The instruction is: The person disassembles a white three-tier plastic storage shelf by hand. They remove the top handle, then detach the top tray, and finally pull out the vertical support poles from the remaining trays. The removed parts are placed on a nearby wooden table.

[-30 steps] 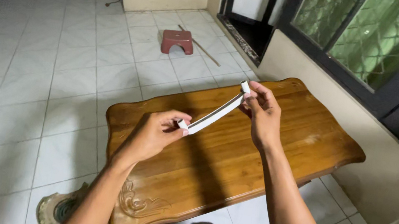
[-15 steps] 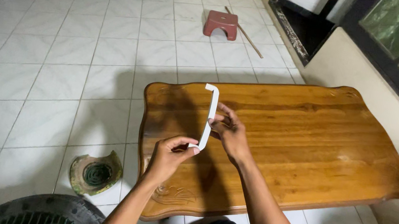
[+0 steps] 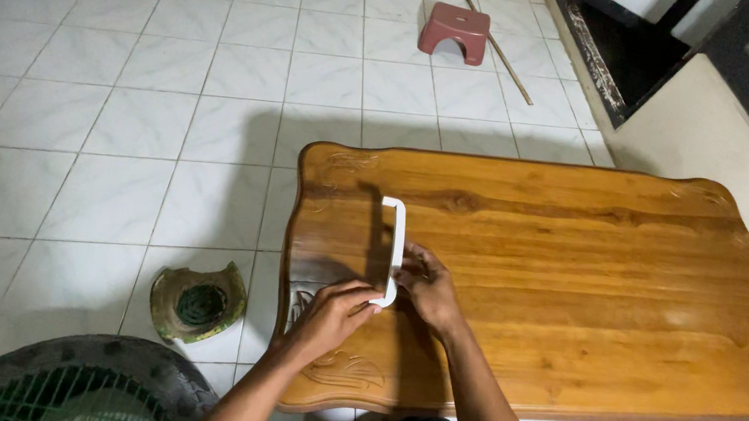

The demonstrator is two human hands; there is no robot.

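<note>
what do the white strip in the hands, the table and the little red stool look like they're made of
White strip: probably plastic, possibly stiff paper; smooth, matte, with bent ends that keep their shape. Both the left hand and the right hand grip it.
Table: wood, glossy varnish; visible grain, carved edge.
Red stool: likely moulded plastic; uniform colour, rounded one-piece shape.

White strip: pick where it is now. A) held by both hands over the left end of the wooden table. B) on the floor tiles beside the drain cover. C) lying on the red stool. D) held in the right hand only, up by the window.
A: the left hand pinches the white strip at its near end and the right hand grips its middle, over the wooden table.
</note>
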